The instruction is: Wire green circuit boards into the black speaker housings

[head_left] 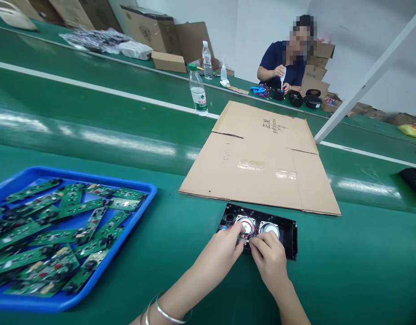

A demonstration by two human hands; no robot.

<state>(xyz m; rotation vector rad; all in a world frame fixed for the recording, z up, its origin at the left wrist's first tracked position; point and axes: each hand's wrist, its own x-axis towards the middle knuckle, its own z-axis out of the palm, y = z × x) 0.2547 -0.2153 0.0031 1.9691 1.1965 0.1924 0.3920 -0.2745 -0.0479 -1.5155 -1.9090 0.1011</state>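
A black speaker housing (285,239) lies face down on the green table, its inside showing two round speakers, the left speaker (246,225) and the right speaker (269,229). Thin red and black wires run across it. Over the left part of the housing, my left hand (227,246) is closed in a pinch; what sits between its fingertips is too small to make out. My right hand (270,255) pinches at a small white wire connector (247,242), close beside the left fingertips. Both hands partly cover the housing's near edge.
A blue tray (154,192) of green circuit boards (82,208) stands at the left. Flattened cardboard (262,153) lies beyond the housing, with a water bottle (198,92) behind it. Across the conveyor, another person (270,61) holds a white squeeze bottle (283,76) over a black part.
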